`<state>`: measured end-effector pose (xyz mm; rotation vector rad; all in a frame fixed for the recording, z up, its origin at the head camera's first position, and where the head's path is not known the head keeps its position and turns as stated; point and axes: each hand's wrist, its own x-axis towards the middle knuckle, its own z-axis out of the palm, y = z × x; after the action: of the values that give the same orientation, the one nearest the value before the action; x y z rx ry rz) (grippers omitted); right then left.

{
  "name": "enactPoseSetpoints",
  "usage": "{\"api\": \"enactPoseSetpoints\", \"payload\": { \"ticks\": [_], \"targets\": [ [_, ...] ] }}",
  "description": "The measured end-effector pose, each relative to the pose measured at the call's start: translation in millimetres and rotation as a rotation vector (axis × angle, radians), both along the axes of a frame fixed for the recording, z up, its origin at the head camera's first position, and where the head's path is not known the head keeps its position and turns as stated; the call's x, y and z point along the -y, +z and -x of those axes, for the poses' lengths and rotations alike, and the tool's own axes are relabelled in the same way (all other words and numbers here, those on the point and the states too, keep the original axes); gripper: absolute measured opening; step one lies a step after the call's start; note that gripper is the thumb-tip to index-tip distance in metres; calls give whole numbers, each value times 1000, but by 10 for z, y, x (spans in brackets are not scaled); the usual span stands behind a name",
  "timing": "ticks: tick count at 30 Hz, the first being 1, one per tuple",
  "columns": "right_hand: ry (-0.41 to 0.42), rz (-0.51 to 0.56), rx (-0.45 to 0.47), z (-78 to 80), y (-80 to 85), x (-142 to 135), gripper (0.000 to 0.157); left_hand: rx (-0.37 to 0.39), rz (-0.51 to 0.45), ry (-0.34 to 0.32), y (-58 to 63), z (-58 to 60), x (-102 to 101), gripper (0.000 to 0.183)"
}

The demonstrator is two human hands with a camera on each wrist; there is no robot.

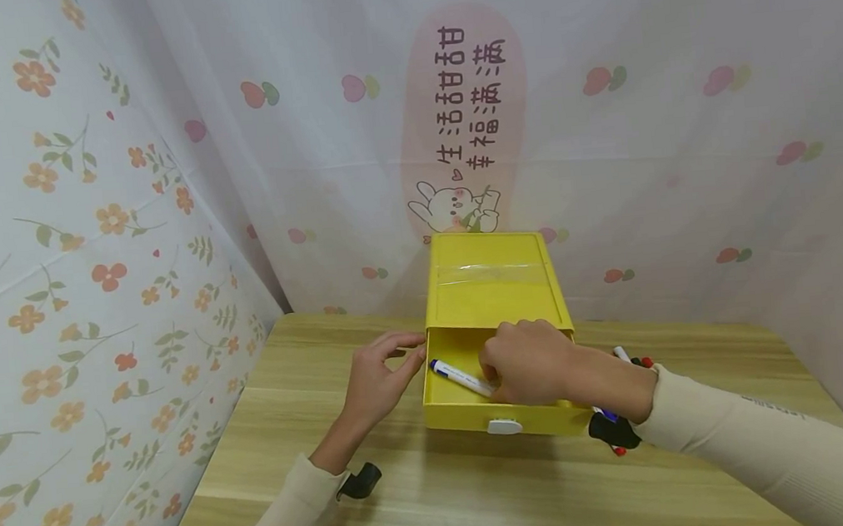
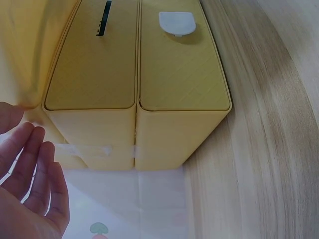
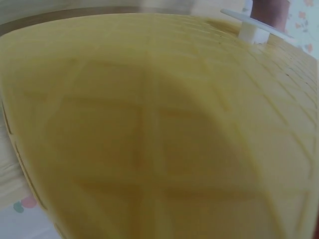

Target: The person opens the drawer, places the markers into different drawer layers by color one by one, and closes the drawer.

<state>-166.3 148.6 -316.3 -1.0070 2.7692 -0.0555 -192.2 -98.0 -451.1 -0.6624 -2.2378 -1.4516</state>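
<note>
A yellow drawer box stands on the table, and its top drawer is pulled out toward me. My right hand reaches into this drawer with curled fingers, gripping one end of a white marker. The marker's blue-capped end points left, close to the drawer's left wall. My left hand is beside the box's left front edge, its fingertips right at the side; in the left wrist view its fingers are extended and hold nothing. A yellow drawer front fills the right wrist view.
More markers with white bodies and red or blue ends lie on the wooden table right of the box, partly hidden by my right forearm. The drawer has a white handle. Printed curtains hang behind and to the left.
</note>
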Motion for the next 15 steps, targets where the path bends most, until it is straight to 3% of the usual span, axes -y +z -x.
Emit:
{"api": "enactPoseSetpoints", "payload": {
  "ticks": [7, 15],
  "targets": [
    [-13, 51, 23, -14, 44, -44, 18, -9, 11, 0, 6, -6, 9, 18],
    [28, 146, -31, -80, 104, -176, 17, 2, 0, -7, 4, -20, 19, 20]
  ]
}}
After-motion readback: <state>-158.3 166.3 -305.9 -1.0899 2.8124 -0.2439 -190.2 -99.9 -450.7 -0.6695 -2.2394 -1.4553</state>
